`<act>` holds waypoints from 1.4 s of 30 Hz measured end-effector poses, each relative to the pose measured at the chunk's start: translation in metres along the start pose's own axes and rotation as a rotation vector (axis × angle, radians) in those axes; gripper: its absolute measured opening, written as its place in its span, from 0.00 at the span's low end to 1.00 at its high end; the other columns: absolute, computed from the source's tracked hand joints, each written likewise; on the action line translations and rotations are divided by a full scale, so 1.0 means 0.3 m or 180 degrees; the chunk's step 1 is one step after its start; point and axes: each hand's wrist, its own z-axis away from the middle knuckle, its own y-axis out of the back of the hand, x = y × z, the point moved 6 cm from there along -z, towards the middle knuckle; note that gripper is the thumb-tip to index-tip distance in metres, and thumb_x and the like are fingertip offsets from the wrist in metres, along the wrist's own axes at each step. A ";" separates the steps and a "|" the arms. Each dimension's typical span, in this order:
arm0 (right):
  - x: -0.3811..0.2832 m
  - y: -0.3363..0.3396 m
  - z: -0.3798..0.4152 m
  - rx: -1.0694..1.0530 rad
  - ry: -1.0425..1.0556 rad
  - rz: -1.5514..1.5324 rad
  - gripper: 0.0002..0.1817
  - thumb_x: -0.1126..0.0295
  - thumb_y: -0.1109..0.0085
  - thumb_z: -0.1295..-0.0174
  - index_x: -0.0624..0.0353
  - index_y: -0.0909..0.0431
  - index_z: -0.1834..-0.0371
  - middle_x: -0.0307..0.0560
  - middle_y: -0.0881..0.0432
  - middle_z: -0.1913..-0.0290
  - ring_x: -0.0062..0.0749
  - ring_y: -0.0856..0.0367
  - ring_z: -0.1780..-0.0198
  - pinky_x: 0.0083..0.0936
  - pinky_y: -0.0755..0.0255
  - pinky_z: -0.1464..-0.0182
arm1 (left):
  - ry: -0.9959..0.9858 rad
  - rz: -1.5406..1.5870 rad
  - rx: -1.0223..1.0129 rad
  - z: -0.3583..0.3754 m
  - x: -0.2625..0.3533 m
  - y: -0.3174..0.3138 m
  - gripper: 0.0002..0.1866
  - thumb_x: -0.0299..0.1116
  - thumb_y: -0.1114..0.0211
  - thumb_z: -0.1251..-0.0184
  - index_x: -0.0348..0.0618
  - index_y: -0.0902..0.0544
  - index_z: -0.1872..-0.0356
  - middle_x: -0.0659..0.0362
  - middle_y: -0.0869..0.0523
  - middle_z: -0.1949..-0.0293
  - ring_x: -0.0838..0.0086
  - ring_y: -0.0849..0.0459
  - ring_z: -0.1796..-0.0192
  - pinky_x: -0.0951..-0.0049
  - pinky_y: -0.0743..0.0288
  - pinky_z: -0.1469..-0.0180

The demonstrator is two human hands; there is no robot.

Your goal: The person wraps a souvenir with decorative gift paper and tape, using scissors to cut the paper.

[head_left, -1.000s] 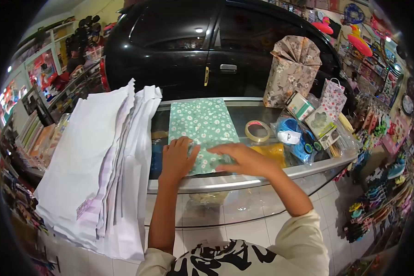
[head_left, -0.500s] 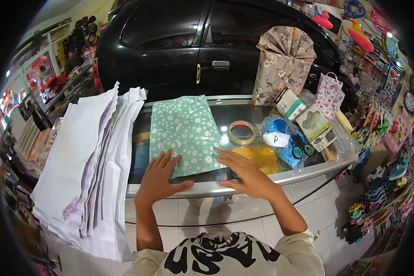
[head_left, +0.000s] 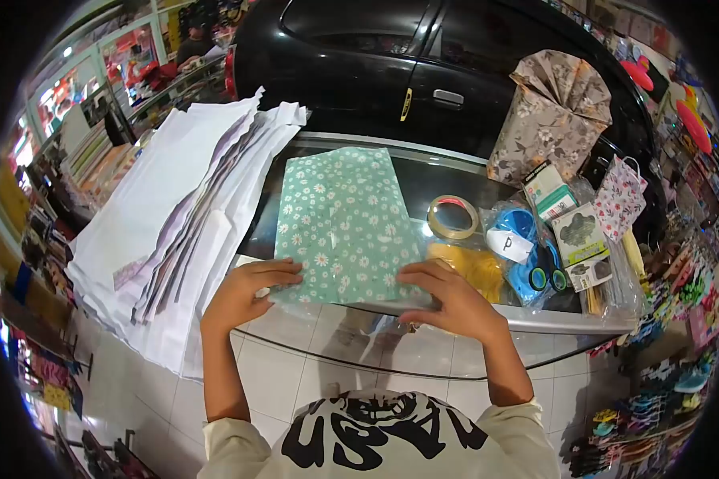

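Note:
A green sheet of daisy-print paper [head_left: 343,215], apparently folded, lies on the glass counter with its lower edge near the metal rim. My left hand [head_left: 247,295] is at its lower left corner, fingertips resting on the paper, thumb held apart. At the lower right edge, the fingertips of my right hand [head_left: 455,302] touch the paper, with the thumb spread below them. Neither hand visibly grips anything. A roll of clear tape [head_left: 453,218] and a yellow packet [head_left: 475,271] lie just beyond my right hand.
White-backed paper sheets [head_left: 168,191] hang over the counter's left side. To the right are blue-handled scissors [head_left: 547,271], a blue item [head_left: 513,223] labelled P, boxes [head_left: 579,235] and a small floral bag [head_left: 619,199]. A large floral-wrapped package [head_left: 551,120] stands behind, before a black car [head_left: 359,72].
The view has shifted, so the counter sits differently in it. The daisy-print paper is closer to the front rim. My hands have moved apart to its two sides, fingers less widely spread.

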 end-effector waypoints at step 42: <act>0.173 -0.037 -0.056 0.1193 -0.1067 -0.0957 0.19 0.67 0.40 0.35 0.61 0.35 0.46 0.39 0.31 0.81 0.20 0.36 0.77 0.22 0.39 0.73 | 0.0987 0.0469 0.1749 -0.019 -0.172 -0.026 0.08 0.33 0.35 0.33 0.40 0.22 0.62 0.62 0.30 0.87 0.83 0.40 0.83 0.79 0.45 0.79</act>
